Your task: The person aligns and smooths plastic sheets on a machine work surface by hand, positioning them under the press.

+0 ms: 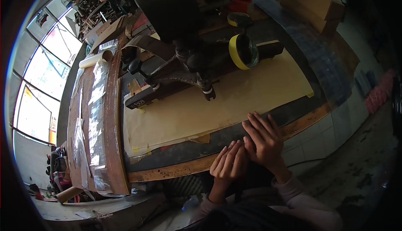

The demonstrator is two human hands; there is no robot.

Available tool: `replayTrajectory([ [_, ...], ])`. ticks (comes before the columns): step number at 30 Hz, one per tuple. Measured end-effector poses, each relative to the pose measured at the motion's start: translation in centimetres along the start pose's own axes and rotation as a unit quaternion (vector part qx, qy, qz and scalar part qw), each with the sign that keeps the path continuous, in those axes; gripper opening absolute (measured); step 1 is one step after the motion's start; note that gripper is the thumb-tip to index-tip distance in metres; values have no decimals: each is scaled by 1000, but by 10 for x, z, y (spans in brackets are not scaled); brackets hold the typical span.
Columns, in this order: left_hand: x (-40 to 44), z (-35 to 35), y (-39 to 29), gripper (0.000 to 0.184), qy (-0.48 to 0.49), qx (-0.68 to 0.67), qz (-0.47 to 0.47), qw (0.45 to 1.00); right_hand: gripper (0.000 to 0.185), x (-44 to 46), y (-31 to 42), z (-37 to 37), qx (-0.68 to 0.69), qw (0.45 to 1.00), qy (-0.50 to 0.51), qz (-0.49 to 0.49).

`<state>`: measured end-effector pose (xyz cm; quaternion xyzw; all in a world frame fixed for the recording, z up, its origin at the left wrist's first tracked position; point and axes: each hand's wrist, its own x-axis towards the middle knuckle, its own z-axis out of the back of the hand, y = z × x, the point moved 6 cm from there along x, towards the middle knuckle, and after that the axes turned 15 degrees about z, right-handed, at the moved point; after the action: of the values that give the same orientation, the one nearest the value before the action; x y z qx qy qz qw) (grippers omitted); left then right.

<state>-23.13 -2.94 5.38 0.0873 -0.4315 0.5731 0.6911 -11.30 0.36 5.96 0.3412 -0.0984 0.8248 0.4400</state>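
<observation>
My left hand (228,164) is over the wooden front edge (180,170) of the work table, fingers stretched out side by side. Its thumb is mostly hidden. Close beside it, my right hand (264,141) is raised with fingers extended towards the table. I see nothing held in either hand. Beyond the fingertips a long cream paper sheet (188,122) lies on the dark table surface (176,150), with bits of yellow tape at its corners. A dark bar (144,99) runs along the sheet's far side.
A black machine with jointed arms (197,72) stands over the sheet. Yellow tape rolls (243,52) are near it. At left is a brown board (115,147) with clear plastic strips and a cardboard tube (95,59). Cardboard boxes (310,5) stand at back right.
</observation>
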Motion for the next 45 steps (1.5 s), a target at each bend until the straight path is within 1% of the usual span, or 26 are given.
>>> replayTrajectory([
  [6,1,1,-1,11,1,5,-12,1000,35,-1,0,-1,4,1000,-3,-2],
  [9,-4,-2,2,16,-3,11,-14,1000,35,-2,-1,-2,8,1000,1,-4],
  [18,-7,-3,3,17,-2,18,-20,1000,35,-2,-1,-1,15,1000,3,-9],
  [21,-1,0,-1,11,-6,13,-16,1000,35,-2,-1,-2,13,1000,1,-7],
  [24,-1,-1,-1,12,-5,15,-19,1000,34,-2,-1,-1,12,1000,3,-7],
  [27,-6,-3,2,18,-2,16,-24,1000,34,-1,-1,-1,12,1000,4,-7],
  [30,-1,-1,-1,14,-8,12,-21,1000,34,-1,-1,-1,12,1000,4,-7],
  [39,-3,-1,0,13,-2,15,-22,1000,35,-1,-1,-1,12,1000,4,-6],
  [42,-7,-3,3,18,2,15,-24,1000,34,-2,-1,-2,12,1000,5,-6],
  [45,-6,-2,2,18,-3,14,-22,1000,34,-1,-1,-2,13,1000,6,-5],
])
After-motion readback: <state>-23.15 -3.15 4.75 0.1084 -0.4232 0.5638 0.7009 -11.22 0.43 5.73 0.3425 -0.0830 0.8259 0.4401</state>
